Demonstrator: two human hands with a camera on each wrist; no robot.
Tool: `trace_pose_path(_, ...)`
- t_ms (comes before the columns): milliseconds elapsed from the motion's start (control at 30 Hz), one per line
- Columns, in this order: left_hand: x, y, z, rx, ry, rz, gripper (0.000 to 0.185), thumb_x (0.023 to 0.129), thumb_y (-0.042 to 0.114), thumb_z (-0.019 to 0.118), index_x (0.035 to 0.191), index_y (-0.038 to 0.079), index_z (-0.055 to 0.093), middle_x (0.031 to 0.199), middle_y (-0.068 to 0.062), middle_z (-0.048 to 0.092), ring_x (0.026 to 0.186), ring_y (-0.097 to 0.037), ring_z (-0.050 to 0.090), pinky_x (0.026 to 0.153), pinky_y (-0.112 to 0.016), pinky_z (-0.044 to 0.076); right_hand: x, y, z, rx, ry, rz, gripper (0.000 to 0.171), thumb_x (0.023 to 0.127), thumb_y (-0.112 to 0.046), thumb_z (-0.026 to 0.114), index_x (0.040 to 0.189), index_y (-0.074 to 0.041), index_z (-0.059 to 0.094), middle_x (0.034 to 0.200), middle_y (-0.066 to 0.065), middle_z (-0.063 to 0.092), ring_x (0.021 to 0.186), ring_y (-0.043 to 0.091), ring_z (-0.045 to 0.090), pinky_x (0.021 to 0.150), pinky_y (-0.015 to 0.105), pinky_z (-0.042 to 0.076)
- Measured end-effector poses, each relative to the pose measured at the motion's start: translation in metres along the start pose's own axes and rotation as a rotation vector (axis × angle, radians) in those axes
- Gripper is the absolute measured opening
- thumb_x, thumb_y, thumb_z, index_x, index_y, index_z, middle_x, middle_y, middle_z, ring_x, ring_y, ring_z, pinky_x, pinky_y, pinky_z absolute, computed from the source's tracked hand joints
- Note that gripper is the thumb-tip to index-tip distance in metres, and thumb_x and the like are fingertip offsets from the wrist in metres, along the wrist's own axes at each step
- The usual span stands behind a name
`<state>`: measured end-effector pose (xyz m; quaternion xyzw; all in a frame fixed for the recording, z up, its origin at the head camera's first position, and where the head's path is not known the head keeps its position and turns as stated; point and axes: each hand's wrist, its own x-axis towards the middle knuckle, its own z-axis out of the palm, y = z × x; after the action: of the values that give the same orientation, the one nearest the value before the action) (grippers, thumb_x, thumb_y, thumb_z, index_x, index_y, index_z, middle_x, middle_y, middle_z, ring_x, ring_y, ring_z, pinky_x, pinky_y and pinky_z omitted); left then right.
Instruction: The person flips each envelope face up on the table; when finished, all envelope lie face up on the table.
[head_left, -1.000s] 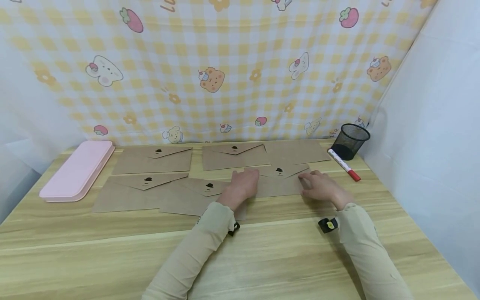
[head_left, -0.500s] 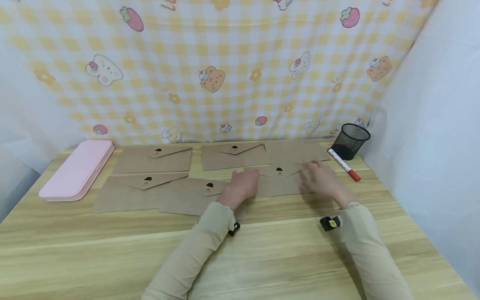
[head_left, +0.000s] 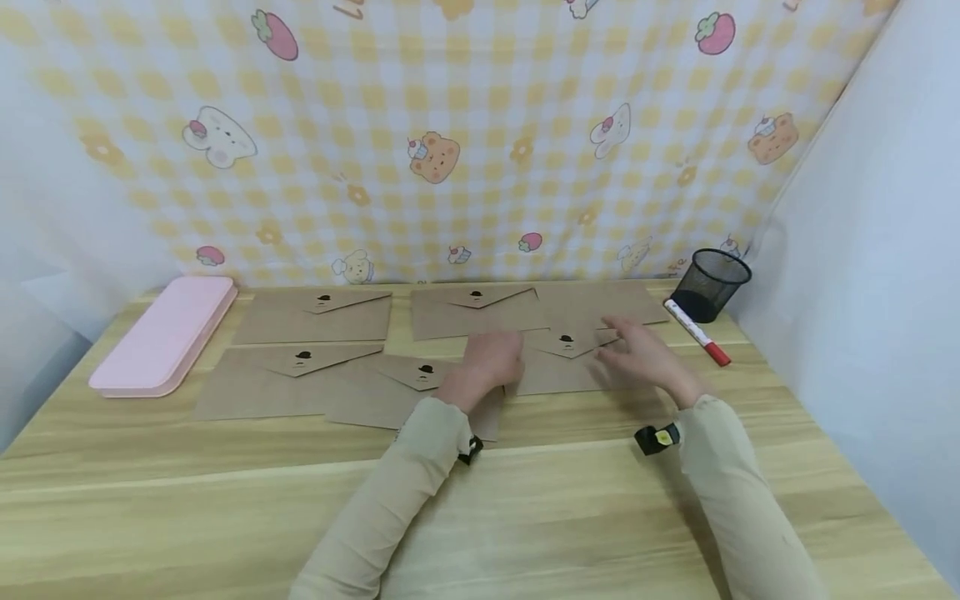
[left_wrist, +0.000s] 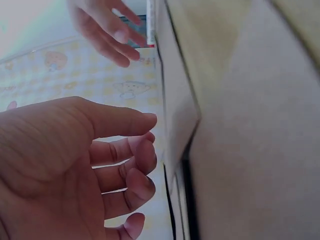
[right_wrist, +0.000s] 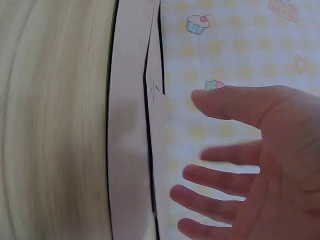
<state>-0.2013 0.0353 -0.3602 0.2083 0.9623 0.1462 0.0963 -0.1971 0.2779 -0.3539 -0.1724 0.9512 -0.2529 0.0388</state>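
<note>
Left hand, fingers loosely curled and gripping nothing, resting on left edge of a brown envelope at table centre. Right hand, fingers spread, hovering above its right end at 3 o'clock. Flap closed. Four more closed envelopes from 9 to 12 o'clock. Marker, mesh cup at 2 o'clock. Pink case at 9 o'clock. Likely arranging underway; nothing lifted yet.

We cannot tell if the right hand touches the envelope under it (it looks blurry). The left hand hides that envelope's left end. The tiny black marks on the flaps are too small to read.
</note>
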Motion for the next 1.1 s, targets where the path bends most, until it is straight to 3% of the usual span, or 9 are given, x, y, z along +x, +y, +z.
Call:
trace_pose_path(200,0.01,-0.005,-0.011,-0.068,0.073,0.051,0.015,0.088,0.008,0.049,0.074,0.012,0.051,0.066,0.001,0.049,0.061,-0.015,0.044,0.065,-0.035,0.04,0.023,0.005,-0.002,0.044,-0.008,0.099,0.072,0.091,-0.018,0.058,0.14,0.014,0.017,0.138,0.037,0.028,0.122,0.05,0.034,0.098,0.058,0.029)
trace_pose_path(267,0.016,-0.007,-0.015,-0.076,0.088,0.059,0.013,0.088,0.009,0.05,0.075,0.011,0.051,0.07,-0.001,0.048,0.067,-0.017,0.042,0.065,-0.033,0.037,0.029,0.008,-0.004,0.051,-0.022,0.109,0.073,0.091,-0.017,0.059,0.14,0.014,0.017,0.14,0.037,0.025,0.125,0.05,0.029,0.099,0.058,0.027)
trace_pose_path(367,0.025,-0.012,-0.019,-0.071,0.086,0.06,0.01,0.088,0.018,0.058,0.086,0.01,0.054,0.085,-0.003,0.048,0.084,-0.021,0.041,0.076,-0.036,0.035,0.039,0.014,-0.008,0.033,-0.059,0.081,0.072,0.089,-0.015,0.061,0.139,0.016,0.019,0.14,0.037,0.023,0.126,0.05,0.026,0.1,0.058,0.025)
trace_pose_path(500,0.036,-0.018,-0.023,-0.036,0.059,0.069,0.043,0.084,0.035,0.066,0.116,0.01,0.054,0.117,-0.006,0.045,0.112,-0.026,0.035,0.098,-0.047,0.024,0.051,0.02,-0.014,-0.029,-0.12,0.025,0.07,0.086,-0.012,0.064,0.137,0.016,0.027,0.139,0.035,0.028,0.126,0.048,0.029,0.101,0.056,0.025)
trace_pose_path(633,0.048,-0.021,-0.026,-0.01,0.007,0.101,0.065,0.083,0.042,0.067,0.135,0.011,0.044,0.136,-0.01,0.037,0.127,-0.029,0.027,0.103,-0.053,0.019,0.06,0.024,-0.021,-0.097,-0.145,0.01,0.07,0.081,-0.014,0.07,0.135,0.013,0.035,0.136,0.032,0.035,0.125,0.046,0.033,0.101,0.054,0.027)
trace_pose_path(833,0.063,-0.023,-0.029,0.017,-0.043,0.121,0.078,0.08,0.046,0.069,0.141,0.011,0.037,0.142,-0.011,0.033,0.131,-0.03,0.024,0.102,-0.053,0.019,0.078,0.026,-0.026,-0.197,-0.189,0.06,0.072,0.08,-0.02,0.071,0.138,0.006,0.037,0.138,0.026,0.038,0.125,0.042,0.035,0.101,0.054,0.028)
trace_pose_path(967,0.07,-0.024,-0.031,0.04,-0.054,0.113,0.08,0.079,0.047,0.069,0.143,0.012,0.036,0.143,-0.011,0.032,0.132,-0.029,0.023,0.104,-0.054,0.017,0.09,0.026,-0.024,-0.199,-0.244,0.066,0.073,0.08,-0.019,0.07,0.138,0.007,0.035,0.139,0.028,0.036,0.126,0.043,0.034,0.102,0.053,0.027)
trace_pose_path(1100,0.08,-0.021,-0.032,0.049,-0.078,0.15,0.076,0.08,0.047,0.066,0.141,0.012,0.038,0.142,-0.01,0.034,0.133,-0.03,0.023,0.105,-0.055,0.013,0.094,0.03,-0.024,-0.195,-0.277,0.103,0.073,0.082,-0.019,0.068,0.139,0.007,0.032,0.139,0.029,0.034,0.126,0.045,0.032,0.101,0.055,0.027)
